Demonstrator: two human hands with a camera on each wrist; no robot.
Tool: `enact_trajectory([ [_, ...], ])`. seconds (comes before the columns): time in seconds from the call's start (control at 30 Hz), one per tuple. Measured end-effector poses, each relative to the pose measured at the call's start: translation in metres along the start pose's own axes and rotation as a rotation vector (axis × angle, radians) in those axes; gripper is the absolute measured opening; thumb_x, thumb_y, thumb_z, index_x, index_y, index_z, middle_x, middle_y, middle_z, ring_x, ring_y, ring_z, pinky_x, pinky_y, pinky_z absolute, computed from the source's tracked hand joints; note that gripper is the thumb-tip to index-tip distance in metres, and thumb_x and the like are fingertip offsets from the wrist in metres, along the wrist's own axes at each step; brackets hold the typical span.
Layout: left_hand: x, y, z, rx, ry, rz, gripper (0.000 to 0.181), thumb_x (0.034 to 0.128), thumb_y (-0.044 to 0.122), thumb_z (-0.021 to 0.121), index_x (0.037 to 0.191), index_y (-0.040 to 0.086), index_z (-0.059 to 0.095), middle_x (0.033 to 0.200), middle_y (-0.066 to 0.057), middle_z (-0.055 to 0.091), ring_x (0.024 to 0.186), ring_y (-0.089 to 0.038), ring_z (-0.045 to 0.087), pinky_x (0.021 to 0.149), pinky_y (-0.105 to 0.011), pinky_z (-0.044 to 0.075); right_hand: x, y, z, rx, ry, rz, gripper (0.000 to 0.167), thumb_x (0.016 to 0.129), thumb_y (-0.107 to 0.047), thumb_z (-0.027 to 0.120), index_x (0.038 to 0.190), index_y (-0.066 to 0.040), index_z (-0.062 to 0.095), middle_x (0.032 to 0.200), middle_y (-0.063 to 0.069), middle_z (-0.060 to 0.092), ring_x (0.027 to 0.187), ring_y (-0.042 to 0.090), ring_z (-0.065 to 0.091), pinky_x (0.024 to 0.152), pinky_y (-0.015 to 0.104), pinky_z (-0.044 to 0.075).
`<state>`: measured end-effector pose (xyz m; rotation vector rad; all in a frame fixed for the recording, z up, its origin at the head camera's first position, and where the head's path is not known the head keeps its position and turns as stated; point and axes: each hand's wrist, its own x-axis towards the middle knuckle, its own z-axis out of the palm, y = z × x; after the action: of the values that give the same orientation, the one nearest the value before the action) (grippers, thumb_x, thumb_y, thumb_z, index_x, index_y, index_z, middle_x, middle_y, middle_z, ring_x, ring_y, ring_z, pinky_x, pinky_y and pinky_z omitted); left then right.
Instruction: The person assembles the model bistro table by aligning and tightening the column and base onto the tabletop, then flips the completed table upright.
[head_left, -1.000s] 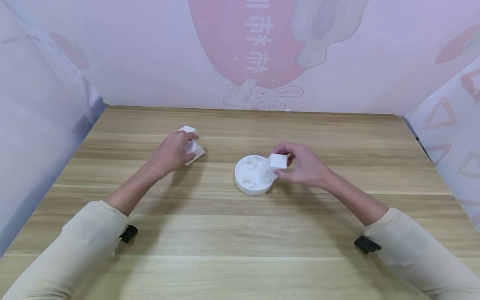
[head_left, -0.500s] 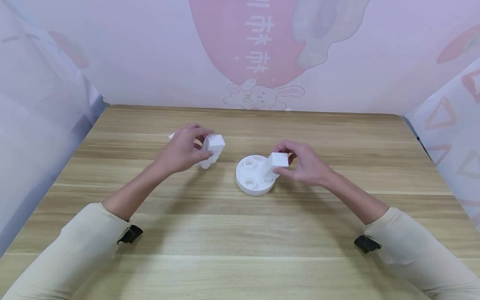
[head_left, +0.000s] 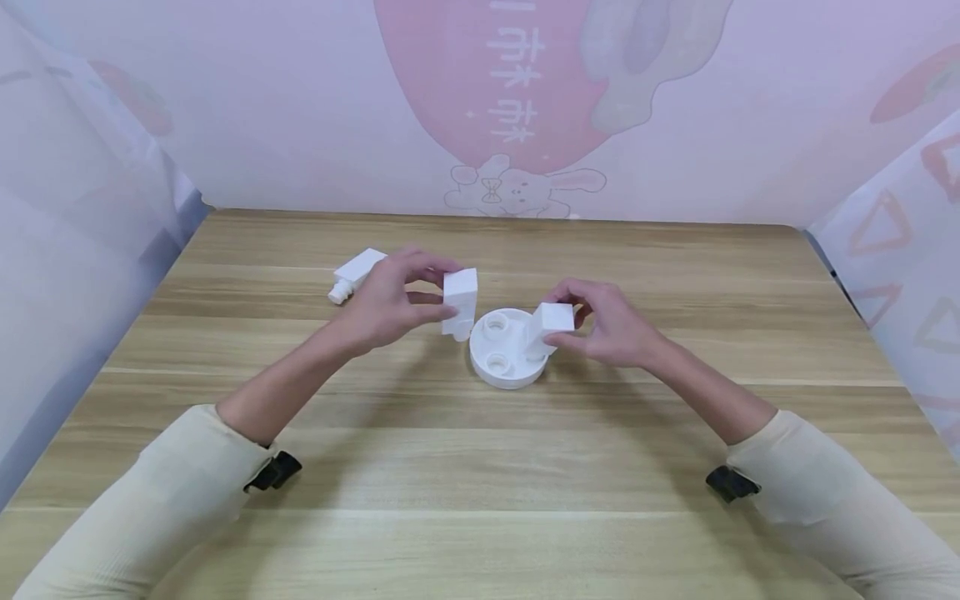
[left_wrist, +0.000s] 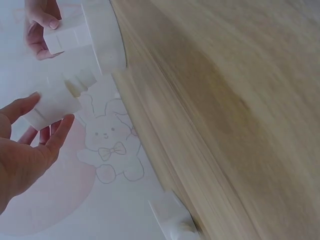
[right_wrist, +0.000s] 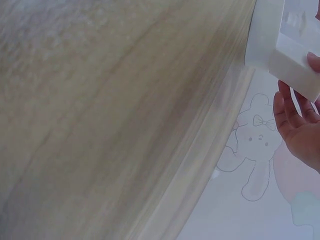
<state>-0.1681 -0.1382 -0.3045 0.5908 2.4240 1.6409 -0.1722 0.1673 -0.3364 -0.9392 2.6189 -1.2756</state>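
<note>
A round white base (head_left: 507,382) with a raised rim and ring-shaped sockets lies flat on the table. My right hand (head_left: 613,330) pinches a white rectangular block (head_left: 556,320) that stands upright at the base's right side; its lower end is hidden in the head view. In my left hand (head_left: 392,303), thumb and fingers grip a second white block (head_left: 460,293), held in the air just left of the base. The left wrist view shows a narrower neck on this block (left_wrist: 52,104), pointing toward the table. Behind the left hand lies a third white block (head_left: 362,264) with a threaded neck.
The wood-grain table (head_left: 480,483) extends on all sides of the base. A pale pink printed curtain (head_left: 300,108) hangs along its back edge, and light sheets flank both sides. Black wrist-worn devices (head_left: 273,471) show at the sleeve cuffs.
My left hand has picked up a white block from the back left and carried it right, up to the base, uncovering the third block. My right hand has hardly moved.
</note>
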Motion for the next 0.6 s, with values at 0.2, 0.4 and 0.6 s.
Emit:
enact_trajectory([
  [0.2, 0.001, 0.003, 0.009, -0.045, -0.023, 0.016, 0.048, 0.0802, -0.018, 0.077, 0.125, -0.011, 0.065, 0.123, -0.019, 0.057, 0.111, -0.033, 0.063, 0.091, -0.033, 0.060, 0.001, 0.000, 0.000, 0.003, -0.002, 0.011, 0.032, 0.082, -0.002, 0.085, 0.108, 0.003, 0.068, 0.100, 0.011, 0.071, 0.089, 0.023, 0.061, 0.074, 0.034, 0.057],
  [0.4, 0.002, 0.005, 0.021, -0.070, -0.047, 0.059, 0.046, 0.0795, -0.016, 0.079, 0.123, -0.011, 0.066, 0.121, -0.020, 0.063, 0.109, -0.033, 0.065, 0.093, -0.038, 0.060, 0.001, 0.000, 0.000, 0.000, 0.000, 0.005, 0.031, 0.081, -0.002, 0.086, 0.107, 0.004, 0.068, 0.099, 0.011, 0.071, 0.088, 0.023, 0.061, 0.074, 0.033, 0.057],
  [0.6, 0.003, 0.004, 0.030, -0.065, -0.094, 0.063, 0.046, 0.0798, -0.015, 0.080, 0.124, -0.009, 0.067, 0.122, -0.019, 0.064, 0.109, -0.032, 0.065, 0.091, -0.037, 0.060, 0.000, 0.001, 0.000, -0.004, 0.002, 0.005, 0.031, 0.082, -0.004, 0.086, 0.107, 0.003, 0.068, 0.099, 0.010, 0.071, 0.088, 0.022, 0.061, 0.075, 0.034, 0.058],
])
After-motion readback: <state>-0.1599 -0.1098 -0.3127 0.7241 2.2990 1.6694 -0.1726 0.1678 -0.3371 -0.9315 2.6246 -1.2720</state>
